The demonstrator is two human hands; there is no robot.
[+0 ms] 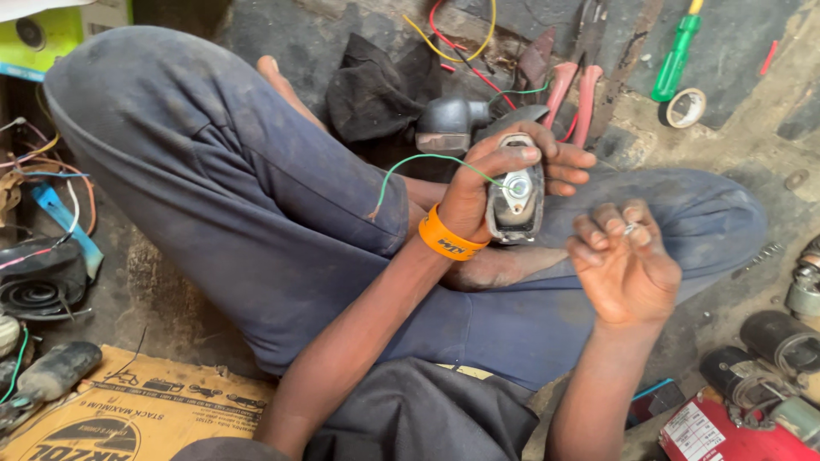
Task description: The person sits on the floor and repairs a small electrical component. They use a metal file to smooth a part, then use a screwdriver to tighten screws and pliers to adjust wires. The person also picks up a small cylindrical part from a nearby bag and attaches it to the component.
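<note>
Lap-level: lamp housing [515, 198] (left grip [491, 183]).

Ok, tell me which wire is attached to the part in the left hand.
The green wire: it arcs from the grey housing in the left hand. The red and yellow wires lie loose on the floor beyond.

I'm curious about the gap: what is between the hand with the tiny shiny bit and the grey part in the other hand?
Head view: only the dark trousers behind the gap between right hand and part.
</note>
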